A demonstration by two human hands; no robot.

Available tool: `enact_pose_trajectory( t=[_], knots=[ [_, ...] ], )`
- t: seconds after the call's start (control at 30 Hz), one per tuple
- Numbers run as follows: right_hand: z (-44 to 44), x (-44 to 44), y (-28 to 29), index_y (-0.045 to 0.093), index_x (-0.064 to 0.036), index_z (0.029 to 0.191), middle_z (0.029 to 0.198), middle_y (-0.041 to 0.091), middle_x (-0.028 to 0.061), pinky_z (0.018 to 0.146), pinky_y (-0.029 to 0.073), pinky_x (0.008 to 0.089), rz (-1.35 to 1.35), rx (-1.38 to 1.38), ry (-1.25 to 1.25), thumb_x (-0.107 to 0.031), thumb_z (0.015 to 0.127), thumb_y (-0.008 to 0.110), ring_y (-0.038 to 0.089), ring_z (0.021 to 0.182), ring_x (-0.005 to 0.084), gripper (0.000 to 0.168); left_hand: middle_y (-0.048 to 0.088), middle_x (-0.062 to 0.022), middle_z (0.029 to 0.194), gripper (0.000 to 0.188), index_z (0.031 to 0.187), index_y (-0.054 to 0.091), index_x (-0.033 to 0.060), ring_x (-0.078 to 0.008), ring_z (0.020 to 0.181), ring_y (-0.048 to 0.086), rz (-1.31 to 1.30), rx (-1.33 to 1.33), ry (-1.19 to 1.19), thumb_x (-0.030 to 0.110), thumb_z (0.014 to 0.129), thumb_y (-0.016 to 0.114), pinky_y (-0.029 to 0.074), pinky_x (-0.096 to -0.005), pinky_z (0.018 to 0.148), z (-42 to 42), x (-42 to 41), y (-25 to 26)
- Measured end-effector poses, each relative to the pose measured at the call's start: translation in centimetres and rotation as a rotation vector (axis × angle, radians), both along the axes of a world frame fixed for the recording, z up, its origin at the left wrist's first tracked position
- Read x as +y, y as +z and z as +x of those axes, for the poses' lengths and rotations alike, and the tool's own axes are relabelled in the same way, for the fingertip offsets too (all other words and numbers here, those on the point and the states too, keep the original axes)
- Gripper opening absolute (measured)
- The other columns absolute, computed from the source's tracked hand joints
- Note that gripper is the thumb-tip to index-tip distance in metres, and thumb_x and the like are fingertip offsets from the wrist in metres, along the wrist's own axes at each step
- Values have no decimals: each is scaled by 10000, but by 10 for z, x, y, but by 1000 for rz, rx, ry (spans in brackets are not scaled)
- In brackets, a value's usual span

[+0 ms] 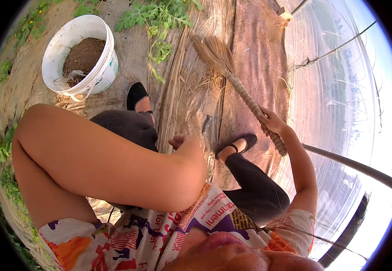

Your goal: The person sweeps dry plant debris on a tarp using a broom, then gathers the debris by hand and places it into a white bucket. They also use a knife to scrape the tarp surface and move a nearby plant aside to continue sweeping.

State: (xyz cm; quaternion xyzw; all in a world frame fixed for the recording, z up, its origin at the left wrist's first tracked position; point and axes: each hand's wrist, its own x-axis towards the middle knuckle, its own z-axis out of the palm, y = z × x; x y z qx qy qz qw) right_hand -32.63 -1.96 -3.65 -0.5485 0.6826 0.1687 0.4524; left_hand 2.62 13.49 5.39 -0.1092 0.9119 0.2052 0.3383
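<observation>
My right hand (271, 121) is closed around the bound handle of a straw broom (241, 88). The broom slants away to the upper left, its bristle head resting near a seam in the ground covering. My left forearm crosses in front of my body, and my left hand (184, 139) is near the middle, mostly hidden by the bent wrist. Only some fingertips show, so its grip cannot be made out. Between my feet lies a small dark object with pale dots (208, 124), perhaps a knife handle. A white plastic bucket (109, 64) stands at upper left, partly filled with brown soil-like material (84, 56).
Green lobed-leaf vines (157, 17) spread over the ground sheeting at the top. A reddish-brown fabric strip (258, 57) runs beside a clear plastic sheet wall (328, 101) with a pole (348, 164). My feet in black shoes (137, 95) are set apart. Loose straw (213, 80) lies beneath the broom.
</observation>
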Motion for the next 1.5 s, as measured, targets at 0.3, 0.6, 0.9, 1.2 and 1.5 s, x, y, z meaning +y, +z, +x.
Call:
enact_pose_trajectory(
  t=[0.3,0.6,0.9,1.2,1.5],
  knots=[
    [-21,92,108,331,-179,1509,558,413,-23,374,359,258,-147,-60,-263,-235,988,544,412,420,84,565,685,-32,1036,308,1072,722,141,-234,1022,640,53,6,-109,304,818,666,437,-509,879,3,-4,6],
    [57,-97,-26,292,-127,1514,625,542,69,414,453,329,-362,46,122,-222,932,583,507,446,154,657,688,-26,977,258,973,743,142,-209,930,663,37,-8,61,267,749,719,436,-420,750,-1,-10,-7],
    [-17,38,43,326,-324,1502,810,616,158,621,482,397,-178,429,532,7,766,552,621,730,254,838,647,-6,944,272,977,729,119,-187,892,657,22,50,-69,251,740,709,413,-363,706,4,-8,1],
    [-56,96,111,374,-204,1487,661,529,26,438,457,293,-230,178,-12,-15,800,613,549,527,120,752,679,-83,929,481,1120,601,-35,-222,874,668,-43,82,-30,324,806,665,447,-387,759,20,7,-4],
    [-43,56,-54,420,-67,1421,725,557,40,464,475,285,-221,-48,-5,-83,854,601,554,535,123,595,693,-103,910,498,1150,575,-46,-234,883,669,-50,12,27,389,908,584,440,-370,826,11,-1,-2]
  ],
)
